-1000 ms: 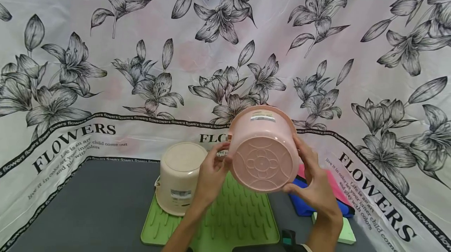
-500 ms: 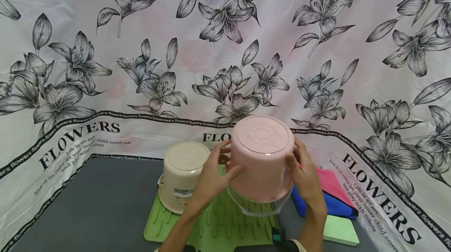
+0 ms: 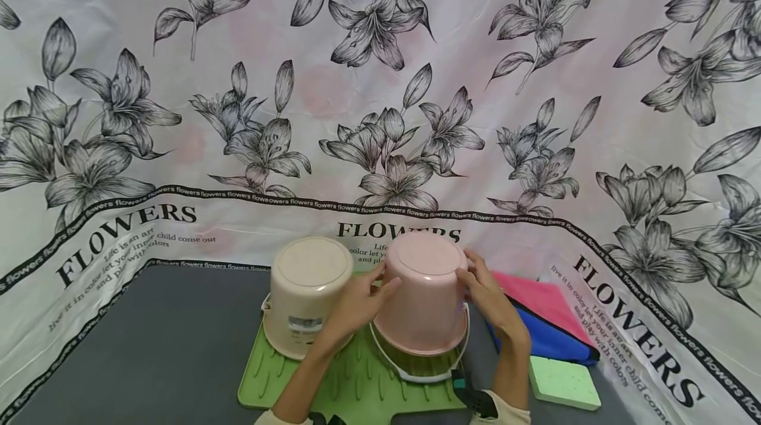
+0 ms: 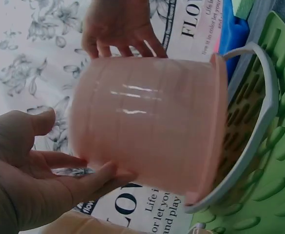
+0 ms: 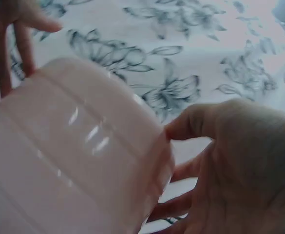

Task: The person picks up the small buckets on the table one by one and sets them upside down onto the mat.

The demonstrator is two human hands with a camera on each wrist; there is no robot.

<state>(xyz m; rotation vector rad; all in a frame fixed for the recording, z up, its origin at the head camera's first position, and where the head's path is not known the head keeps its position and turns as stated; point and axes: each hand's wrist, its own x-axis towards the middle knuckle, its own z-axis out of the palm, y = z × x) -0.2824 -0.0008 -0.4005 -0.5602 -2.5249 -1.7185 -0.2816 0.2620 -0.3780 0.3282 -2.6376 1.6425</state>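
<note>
Upside down over the green ridged drying mat (image 3: 351,385), a pink bucket (image 3: 419,299) is held between both hands. Its white handle (image 4: 264,97) hangs below the rim; whether the rim touches the mat I cannot tell. My left hand (image 3: 357,299) grips the bucket's left side with its fingers, and in the left wrist view the thumb stands a little apart. Against the opposite side, my right hand (image 3: 490,296) holds it with thumb and fingers, as the right wrist view shows. A cream bucket (image 3: 309,293), also upside down, stands on the mat beside my left hand.
Pink and blue folded cloths (image 3: 553,319) lie on the dark grey tabletop (image 3: 143,339) at the right. In front of them is a pale green sponge block (image 3: 565,382). A flower-printed curtain (image 3: 380,114) encloses the table's back and sides.
The pink bucket has been turned from its base facing me to base up, then lowered and brought slightly left over the mat. Both hands moved with it; the cream bucket stayed put.
</note>
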